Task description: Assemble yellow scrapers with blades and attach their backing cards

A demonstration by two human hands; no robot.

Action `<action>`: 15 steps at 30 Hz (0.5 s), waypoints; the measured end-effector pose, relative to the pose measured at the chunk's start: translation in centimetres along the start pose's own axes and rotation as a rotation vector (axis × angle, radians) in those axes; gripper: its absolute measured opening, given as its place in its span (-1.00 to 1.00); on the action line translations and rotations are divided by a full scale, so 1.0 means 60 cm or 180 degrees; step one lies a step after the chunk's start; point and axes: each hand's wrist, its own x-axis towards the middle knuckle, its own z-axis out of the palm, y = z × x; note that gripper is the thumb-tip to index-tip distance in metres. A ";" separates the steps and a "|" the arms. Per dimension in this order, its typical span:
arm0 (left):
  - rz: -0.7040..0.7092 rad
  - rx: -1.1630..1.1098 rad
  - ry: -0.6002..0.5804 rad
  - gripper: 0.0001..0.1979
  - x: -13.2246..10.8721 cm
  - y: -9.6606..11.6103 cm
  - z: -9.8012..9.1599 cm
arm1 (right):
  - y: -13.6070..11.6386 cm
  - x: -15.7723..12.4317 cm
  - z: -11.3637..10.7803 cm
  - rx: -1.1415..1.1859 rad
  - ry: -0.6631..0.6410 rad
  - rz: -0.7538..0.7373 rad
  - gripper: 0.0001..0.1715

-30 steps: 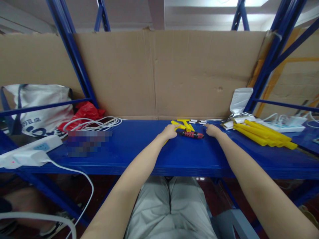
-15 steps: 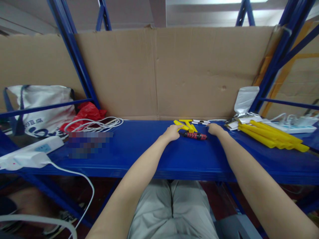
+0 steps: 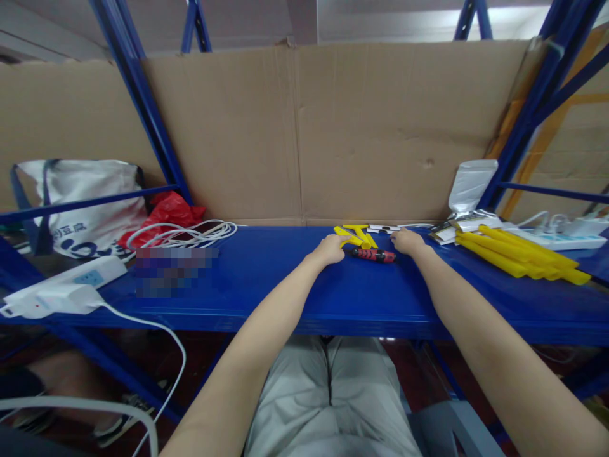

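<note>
Blue metal shelf board (image 3: 285,285), backed by a brown cardboard sheet (image 3: 371,127), carries everything in view. Near its back edge lies a red-and-black-handled screwdriver (image 3: 372,255), flat on the board between the two hands. The left hand (image 3: 329,249) rests just beside its left end, fingertips touching flat yellow plastic pieces (image 3: 354,235) — the right hand (image 3: 407,242) sits at its other end. Both show only their backs, fingers curled away, so I cannot tell whether either grips anything. A bundle of long yellow rods (image 3: 516,257) lies off to the right, a coiled white cable (image 3: 190,233) to the left.
</note>
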 end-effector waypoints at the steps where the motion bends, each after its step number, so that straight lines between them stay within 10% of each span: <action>1: 0.0004 -0.0002 -0.0005 -0.40 0.000 0.000 0.000 | -0.002 0.000 0.000 0.0015 0.0053 -0.0053 -0.58; 15: -0.0016 0.0058 0.0013 -0.42 0.000 0.005 -0.001 | -0.013 0.009 -0.002 0.0612 -0.0234 -0.0094 -0.76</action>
